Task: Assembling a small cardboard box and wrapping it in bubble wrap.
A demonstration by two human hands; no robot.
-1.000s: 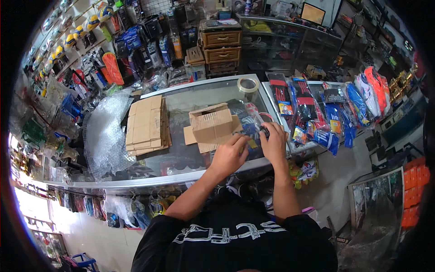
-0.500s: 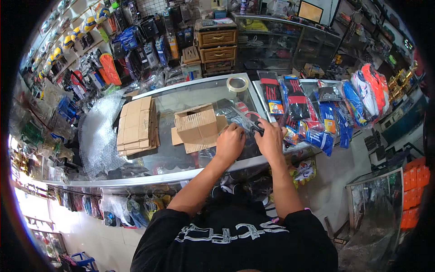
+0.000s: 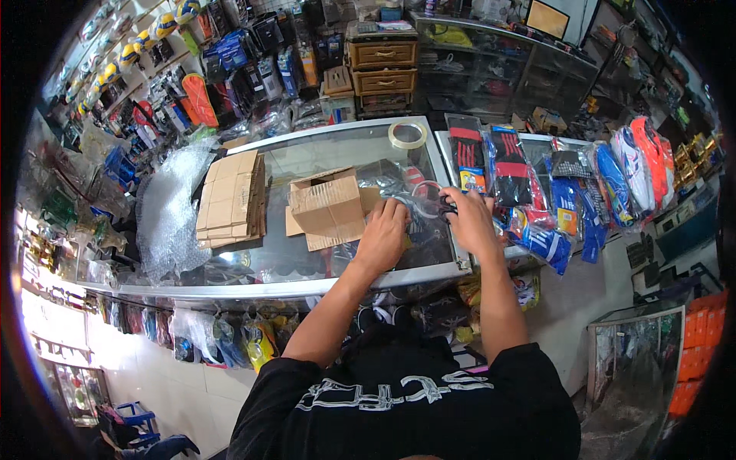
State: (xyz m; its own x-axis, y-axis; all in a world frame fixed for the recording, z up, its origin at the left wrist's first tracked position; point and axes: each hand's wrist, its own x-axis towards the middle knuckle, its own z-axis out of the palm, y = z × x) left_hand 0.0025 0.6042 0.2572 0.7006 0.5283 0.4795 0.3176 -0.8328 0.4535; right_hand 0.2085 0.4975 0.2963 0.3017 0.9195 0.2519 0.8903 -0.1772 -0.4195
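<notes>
An opened cardboard box point(image 3: 328, 208) stands on the glass-topped counter, its flaps spread out. My left hand point(image 3: 383, 234) is beside the box's right flap, fingers curled in and pressed together; whatever they hold, if anything, is hidden. To its right, near the counter's corner, my right hand point(image 3: 471, 220) is closed on the dark handles of a pair of scissors point(image 3: 448, 205). The blades are hard to make out against the clutter under the glass. A roll of tape point(image 3: 407, 136) lies flat near the counter's far right corner.
Left of the box lies a stack of flattened cardboard point(image 3: 228, 198), and beyond it a sheet of bubble wrap point(image 3: 172, 215). Packaged gloves point(image 3: 507, 165) and bagged shoes point(image 3: 632, 169) crowd the adjoining counter on the right. A wooden drawer unit point(image 3: 383, 55) stands behind.
My right hand has moved right with the scissors, away from my left hand. The left hand has shifted slightly left toward the box flap. The whole view has shifted a little.
</notes>
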